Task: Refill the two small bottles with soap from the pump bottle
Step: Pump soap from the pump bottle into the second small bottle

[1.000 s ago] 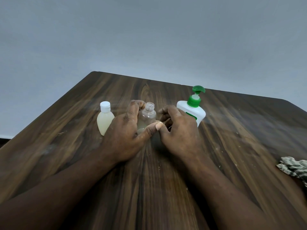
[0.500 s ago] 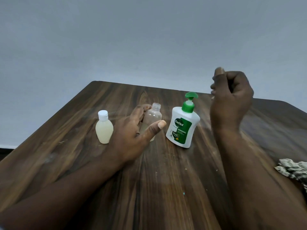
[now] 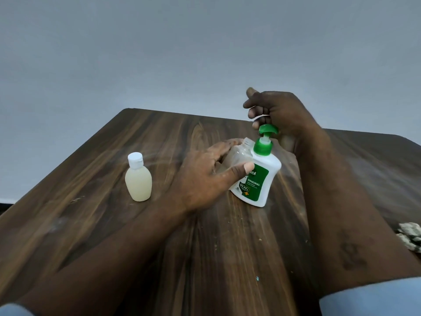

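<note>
A white pump bottle (image 3: 257,183) with a green label and a green pump head (image 3: 268,130) stands on the wooden table (image 3: 102,224). My left hand (image 3: 205,179) grips a clear, uncapped small bottle (image 3: 241,153), tilted with its mouth right beside the pump's neck. Just above and behind the pump head hovers my right hand (image 3: 280,112), its fingers curled and pinching what looks like a small pale cap. The other small bottle (image 3: 138,181), full of pale yellowish soap and closed with a white cap, stands apart to the left.
A crumpled patterned cloth (image 3: 410,236) lies at the table's right edge. A plain grey wall rises behind the table's far edge. Both forearms stretch across the near half of the table.
My right hand left the clear bottle, rose, then came down over the pump head. My left hand moved the clear bottle right, up against the pump bottle.
</note>
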`<act>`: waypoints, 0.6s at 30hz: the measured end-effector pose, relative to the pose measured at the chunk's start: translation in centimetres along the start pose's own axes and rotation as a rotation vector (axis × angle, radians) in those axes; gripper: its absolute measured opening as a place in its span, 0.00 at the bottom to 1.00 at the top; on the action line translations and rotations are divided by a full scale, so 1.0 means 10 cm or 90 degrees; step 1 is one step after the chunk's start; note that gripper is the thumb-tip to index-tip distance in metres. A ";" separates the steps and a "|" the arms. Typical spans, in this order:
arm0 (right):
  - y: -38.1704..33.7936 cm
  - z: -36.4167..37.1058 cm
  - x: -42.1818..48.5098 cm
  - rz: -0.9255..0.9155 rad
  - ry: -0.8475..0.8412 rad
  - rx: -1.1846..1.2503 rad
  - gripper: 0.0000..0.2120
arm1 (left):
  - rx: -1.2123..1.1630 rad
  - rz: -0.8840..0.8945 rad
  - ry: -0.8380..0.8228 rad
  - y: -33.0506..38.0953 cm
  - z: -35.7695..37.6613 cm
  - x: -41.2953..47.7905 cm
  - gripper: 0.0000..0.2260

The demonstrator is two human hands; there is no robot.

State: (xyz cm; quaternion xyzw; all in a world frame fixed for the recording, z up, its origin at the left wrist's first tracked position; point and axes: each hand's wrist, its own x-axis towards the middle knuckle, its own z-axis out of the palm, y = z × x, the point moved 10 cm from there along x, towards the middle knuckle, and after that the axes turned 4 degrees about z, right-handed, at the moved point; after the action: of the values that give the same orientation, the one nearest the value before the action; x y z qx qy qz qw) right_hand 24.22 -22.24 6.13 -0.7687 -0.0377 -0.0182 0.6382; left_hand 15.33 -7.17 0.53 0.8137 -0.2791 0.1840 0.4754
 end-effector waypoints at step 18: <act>-0.01 0.05 0.00 -0.011 0.007 -0.162 0.08 | -0.197 -0.097 0.014 -0.05 0.10 -0.05 0.28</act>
State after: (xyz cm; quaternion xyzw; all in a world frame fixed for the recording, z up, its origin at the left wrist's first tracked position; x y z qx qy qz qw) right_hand 24.23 -21.71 6.10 -0.8430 -0.0380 -0.0325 0.5356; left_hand 15.31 -7.72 -0.57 0.7477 -0.2364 0.1111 0.6105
